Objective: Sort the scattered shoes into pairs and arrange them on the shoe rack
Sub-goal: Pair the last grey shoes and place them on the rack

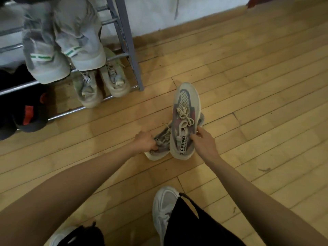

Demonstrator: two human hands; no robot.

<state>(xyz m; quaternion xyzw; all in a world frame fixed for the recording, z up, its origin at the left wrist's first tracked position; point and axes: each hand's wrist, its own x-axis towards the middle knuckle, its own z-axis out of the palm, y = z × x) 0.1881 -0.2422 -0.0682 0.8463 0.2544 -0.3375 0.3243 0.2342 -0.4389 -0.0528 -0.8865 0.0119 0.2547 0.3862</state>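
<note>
Two matching grey-and-pink mesh sneakers with cream laces lie on the wooden floor in the middle of the head view. My right hand [204, 141] grips the collar of the upper sneaker [186, 110], whose toe points away from me. My left hand [146, 142] is closed on the tongue and collar of the second sneaker [160, 148], which lies partly under the first. The grey metal shoe rack [132, 55] stands at the upper left. It holds a pale pair with green stripes [85, 55] on a higher bar and a beige-green pair [113, 80] below.
Dark shoes with red patches [26, 114] sit at the rack's left end. My own white sneakers [164, 208] and black shorts fill the bottom of the view. A white wall [177, 11] runs along the back. Bare wooden floor [257, 86] stretches to the right.
</note>
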